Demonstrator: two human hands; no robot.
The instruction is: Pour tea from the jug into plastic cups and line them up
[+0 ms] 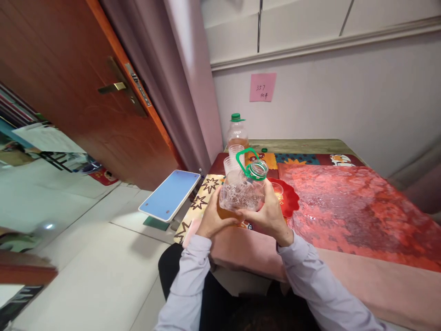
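Note:
Both my hands grip a clear plastic jug (243,191) with a green neck ring and green handle, tilted over the table's near left corner. Amber liquid and foam sit inside it. My left hand (213,216) wraps its lower left side; my right hand (267,214) wraps its right side. Its open mouth points toward a small clear cup (277,188) on a red scalloped plate (292,200). Behind the jug stand stacked clear plastic cups (233,156) and a second bottle (237,131) with a green cap and amber liquid.
The table (303,145) carries a patterned cloth and a crinkled red plastic sheet (351,207). A loose green cap (264,150) lies behind the jug. A blue-topped folding stool (170,195) stands left of the table. A wooden door (86,92), a curtain and a pink wall note (262,87) are beyond.

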